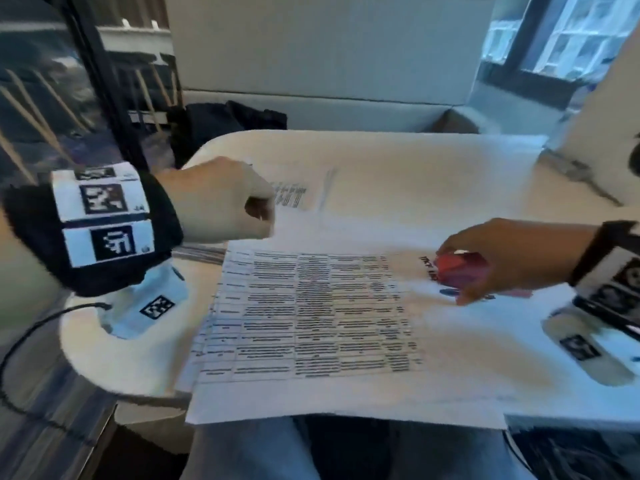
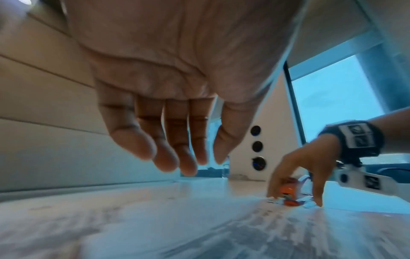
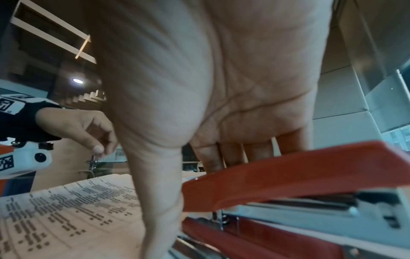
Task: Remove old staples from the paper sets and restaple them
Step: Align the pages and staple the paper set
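A stapled paper set [image 1: 311, 317] printed with a table lies on the white table [image 1: 114, 362], its near edge hanging over the front. My right hand [image 1: 450, 276] grips a red stapler [image 1: 465, 270] standing on the set's far right corner. The right wrist view shows the stapler [image 3: 288, 175] with its red arm raised over the metal magazine, thumb on one side and fingers [image 3: 221, 157] on the other. My left hand [image 1: 258, 209] hovers above the set's far left part, fingers [image 2: 168, 157] loosely curled and holding nothing. A second sheet [image 1: 398, 188] lies beyond.
A black bag [image 1: 225, 129] sits on the bench behind the table. A small metal object [image 1: 581, 174] lies at the far right by a wall with round sockets [image 2: 257, 145]. A black cable [image 1: 20, 341] loops off the table's left edge. My legs are under the front edge.
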`<state>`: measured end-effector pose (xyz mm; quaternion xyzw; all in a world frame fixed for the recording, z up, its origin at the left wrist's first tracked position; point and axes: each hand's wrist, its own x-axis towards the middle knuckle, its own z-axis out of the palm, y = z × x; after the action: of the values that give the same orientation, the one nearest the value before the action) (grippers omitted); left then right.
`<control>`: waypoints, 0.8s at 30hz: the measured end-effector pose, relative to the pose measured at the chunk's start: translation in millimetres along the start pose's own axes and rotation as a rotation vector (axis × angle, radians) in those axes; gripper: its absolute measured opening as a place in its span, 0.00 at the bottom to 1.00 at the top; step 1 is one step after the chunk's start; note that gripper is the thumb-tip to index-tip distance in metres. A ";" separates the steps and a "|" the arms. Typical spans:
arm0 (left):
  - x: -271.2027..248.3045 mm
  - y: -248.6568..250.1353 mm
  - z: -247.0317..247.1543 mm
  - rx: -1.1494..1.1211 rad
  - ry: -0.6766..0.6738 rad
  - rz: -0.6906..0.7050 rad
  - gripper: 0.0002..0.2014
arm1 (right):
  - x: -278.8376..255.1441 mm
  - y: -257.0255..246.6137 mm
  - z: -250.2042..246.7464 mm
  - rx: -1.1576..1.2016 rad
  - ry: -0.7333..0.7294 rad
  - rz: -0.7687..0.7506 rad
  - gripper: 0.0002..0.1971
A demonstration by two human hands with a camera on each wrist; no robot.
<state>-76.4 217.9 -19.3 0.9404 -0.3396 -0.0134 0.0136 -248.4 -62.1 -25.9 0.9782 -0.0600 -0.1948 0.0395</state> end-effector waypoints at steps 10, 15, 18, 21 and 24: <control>59.1 119.6 22.4 0.114 -0.331 0.264 0.55 | -8.7 25.6 15.5 -0.089 0.090 0.071 0.19; 75.7 126.6 24.1 0.111 -0.401 0.171 0.60 | -11.6 39.4 15.9 -0.135 0.085 0.133 0.23; 78.9 123.8 26.9 0.084 -0.346 0.206 0.41 | -10.8 48.6 16.2 -0.141 0.075 0.190 0.26; 80.7 116.7 27.4 -0.034 -0.246 0.265 0.19 | -8.1 56.8 16.0 -0.119 0.063 0.234 0.29; 81.2 110.2 23.9 -0.072 -0.201 0.293 0.16 | -7.7 62.6 13.7 -0.119 0.044 0.267 0.30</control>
<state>-85.1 80.9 -40.7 0.8735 -0.4721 -0.1175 0.0151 -267.1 -123.8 -29.4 0.9615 -0.1768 -0.1698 0.1241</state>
